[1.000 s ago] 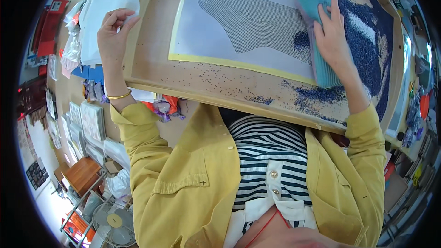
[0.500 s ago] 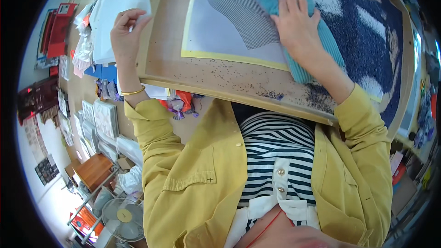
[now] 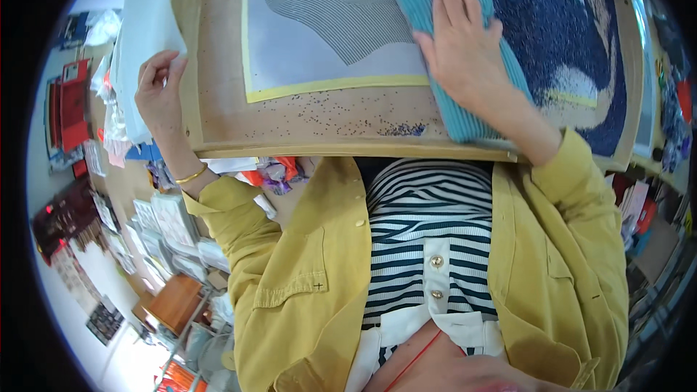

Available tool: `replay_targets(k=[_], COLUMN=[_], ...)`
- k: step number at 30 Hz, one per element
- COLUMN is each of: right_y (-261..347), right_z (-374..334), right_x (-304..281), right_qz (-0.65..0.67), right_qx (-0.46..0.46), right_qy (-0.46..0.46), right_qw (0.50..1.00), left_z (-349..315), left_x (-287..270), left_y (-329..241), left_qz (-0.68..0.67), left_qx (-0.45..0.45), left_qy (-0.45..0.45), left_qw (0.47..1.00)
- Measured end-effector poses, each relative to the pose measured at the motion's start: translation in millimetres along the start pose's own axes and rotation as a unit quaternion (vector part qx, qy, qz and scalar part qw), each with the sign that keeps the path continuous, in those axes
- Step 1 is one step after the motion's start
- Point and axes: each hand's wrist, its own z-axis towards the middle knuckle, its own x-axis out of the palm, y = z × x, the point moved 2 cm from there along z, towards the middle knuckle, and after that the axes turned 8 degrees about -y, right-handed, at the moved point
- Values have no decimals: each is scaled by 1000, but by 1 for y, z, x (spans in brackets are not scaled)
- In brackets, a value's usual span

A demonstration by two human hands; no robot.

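My right hand (image 3: 468, 54) lies flat with fingers spread on a teal ribbed cloth pad (image 3: 472, 127). Beneath the pad is a white sheet bordered with yellow tape (image 3: 341, 86), lying in a shallow tray with a wooden rim (image 3: 348, 150). Fine rows of dark dots form a curved patch (image 3: 334, 14) on the sheet, left of the pad. Many tiny dark blue beads (image 3: 544, 51) spread to its right. My left hand (image 3: 161, 98) is closed, fingertips and thumb pinched at the edge of a plain white sheet (image 3: 149, 29) by the tray's left side.
Loose beads (image 3: 403, 131) lie scattered along the tray's near side. Plastic bags (image 3: 105, 29) and red boxes (image 3: 69, 101) are at the far left. Wrapped flat panels (image 3: 174, 218) stand lower left, near a wooden-topped stand (image 3: 174, 305). Bagged items (image 3: 675, 123) line the right side.
The view has shifted, so the tray sits further left and higher. My left hand appears lower and further left, still at the sheet's edge. My right hand stays flat on the pad.
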Motion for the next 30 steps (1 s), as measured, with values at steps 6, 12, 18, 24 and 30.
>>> replay_targets(k=[6,12,18,24,30], right_y=[-68,-189,-188,-135,-85], right_z=[-12,-15,67,86,83], right_x=[27,14,17,24,50], right_qz=[-175,-227,189,270,309], right_qx=[-4,-28,22,17,-222], right_qy=[-68,-89,-9,37,-56], right_qw=[982,970,982,962,923], left_z=[-2,-1,-4,-5,-3], left_x=[-3,-9,-5,-8,-6], left_y=[-1,2,2,2,1], left_qz=[1,20,11,8,-8], left_qx=[-39,-26,-37,-44,-43], left_qy=[-11,-4,-1,-10,-12], left_qw=[999,999,999,999,999])
